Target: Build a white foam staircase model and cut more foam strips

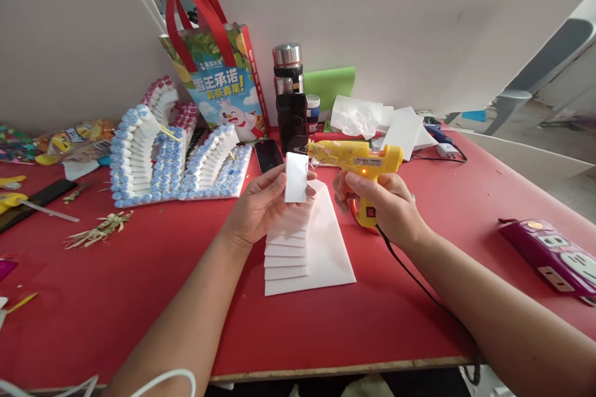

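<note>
Between the thumb and fingers of my left hand [258, 205] is a small white rectangular foam piece [295, 183], held upright. My right hand [395, 205] is wrapped round the grip of a yellow hot glue gun [356, 154], whose orange light glows. Its nozzle points left and lies close to the piece's right edge; whether they touch I cannot tell. Below my hands, a white foam sheet [330, 254] rests on the table with several overlapping white strips [286, 260] stepped along its left side. My left hand hides the upper strips in part.
Models with blue rolled edges [170, 161] stand at the left, before a shopping bag [223, 87]. A steel flask [287, 65], an upright black phone [292, 121] and paper scraps [356, 116] are behind. A purple power strip [554, 254] lies right. The glue gun's black cord [419, 285] trails right.
</note>
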A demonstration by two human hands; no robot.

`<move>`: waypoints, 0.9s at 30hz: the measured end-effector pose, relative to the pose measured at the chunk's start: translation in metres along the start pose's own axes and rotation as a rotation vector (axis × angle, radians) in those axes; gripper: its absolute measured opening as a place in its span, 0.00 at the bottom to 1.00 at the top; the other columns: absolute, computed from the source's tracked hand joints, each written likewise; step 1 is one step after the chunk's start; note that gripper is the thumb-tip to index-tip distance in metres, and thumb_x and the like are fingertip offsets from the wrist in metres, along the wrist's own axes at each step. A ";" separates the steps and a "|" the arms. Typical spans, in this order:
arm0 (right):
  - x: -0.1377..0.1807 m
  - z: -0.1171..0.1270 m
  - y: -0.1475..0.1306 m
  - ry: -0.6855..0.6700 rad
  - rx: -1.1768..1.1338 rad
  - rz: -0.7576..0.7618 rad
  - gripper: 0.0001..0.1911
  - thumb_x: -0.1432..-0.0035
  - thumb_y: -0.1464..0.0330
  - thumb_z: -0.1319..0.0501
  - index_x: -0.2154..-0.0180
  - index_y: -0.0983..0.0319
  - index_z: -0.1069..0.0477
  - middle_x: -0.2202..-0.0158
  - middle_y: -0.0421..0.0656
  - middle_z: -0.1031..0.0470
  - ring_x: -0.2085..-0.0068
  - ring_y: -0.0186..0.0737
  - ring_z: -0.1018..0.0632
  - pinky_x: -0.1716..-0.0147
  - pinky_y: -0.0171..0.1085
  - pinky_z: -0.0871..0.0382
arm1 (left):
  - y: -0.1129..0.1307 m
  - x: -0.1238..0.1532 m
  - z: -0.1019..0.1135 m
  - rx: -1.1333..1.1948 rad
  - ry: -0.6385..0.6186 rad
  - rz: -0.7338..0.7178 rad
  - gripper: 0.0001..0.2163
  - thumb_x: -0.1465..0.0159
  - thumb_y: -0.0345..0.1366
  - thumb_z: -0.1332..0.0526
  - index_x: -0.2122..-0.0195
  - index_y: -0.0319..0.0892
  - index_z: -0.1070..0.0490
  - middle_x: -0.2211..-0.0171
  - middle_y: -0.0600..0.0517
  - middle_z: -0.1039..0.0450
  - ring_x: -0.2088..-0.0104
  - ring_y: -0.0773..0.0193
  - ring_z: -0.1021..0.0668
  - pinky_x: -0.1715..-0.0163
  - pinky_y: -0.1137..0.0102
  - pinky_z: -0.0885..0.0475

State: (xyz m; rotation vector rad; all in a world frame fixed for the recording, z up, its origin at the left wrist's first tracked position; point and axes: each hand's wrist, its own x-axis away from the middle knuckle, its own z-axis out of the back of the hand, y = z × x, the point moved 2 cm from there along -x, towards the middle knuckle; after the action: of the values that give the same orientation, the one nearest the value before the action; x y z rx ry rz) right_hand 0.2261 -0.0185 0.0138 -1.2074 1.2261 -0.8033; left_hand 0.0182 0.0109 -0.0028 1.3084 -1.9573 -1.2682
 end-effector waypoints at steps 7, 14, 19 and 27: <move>0.002 0.003 0.002 -0.031 0.082 -0.050 0.17 0.36 0.55 0.39 0.71 0.60 0.27 0.75 0.41 0.29 0.74 0.37 0.28 0.74 0.38 0.37 | -0.003 -0.001 0.003 -0.003 0.007 0.005 0.13 0.33 0.36 0.37 0.50 0.38 0.22 0.51 0.42 0.21 0.58 0.58 0.18 0.56 0.66 0.24; 0.002 0.002 0.001 -0.019 0.108 -0.059 0.18 0.35 0.55 0.39 0.71 0.60 0.28 0.76 0.40 0.31 0.74 0.36 0.29 0.75 0.37 0.38 | -0.002 0.000 0.002 -0.006 0.014 0.017 0.13 0.32 0.37 0.38 0.50 0.38 0.22 0.50 0.41 0.21 0.59 0.58 0.18 0.56 0.66 0.24; 0.002 0.002 0.001 -0.015 0.120 -0.059 0.18 0.36 0.54 0.39 0.72 0.60 0.28 0.76 0.41 0.30 0.74 0.36 0.29 0.75 0.37 0.38 | -0.002 0.000 0.001 0.006 0.010 0.026 0.13 0.33 0.37 0.37 0.51 0.38 0.22 0.50 0.40 0.22 0.59 0.58 0.18 0.57 0.66 0.24; 0.002 0.002 0.001 -0.020 0.134 -0.071 0.18 0.36 0.55 0.39 0.72 0.60 0.28 0.76 0.41 0.30 0.74 0.37 0.29 0.75 0.37 0.38 | -0.002 -0.001 0.001 0.011 0.023 0.025 0.12 0.33 0.37 0.36 0.51 0.38 0.21 0.51 0.42 0.21 0.59 0.59 0.18 0.56 0.66 0.24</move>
State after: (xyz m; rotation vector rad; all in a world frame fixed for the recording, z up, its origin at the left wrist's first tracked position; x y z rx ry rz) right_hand 0.2287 -0.0193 0.0121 -1.1520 1.1012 -0.9089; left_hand 0.0182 0.0118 -0.0046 1.2938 -1.9610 -1.2269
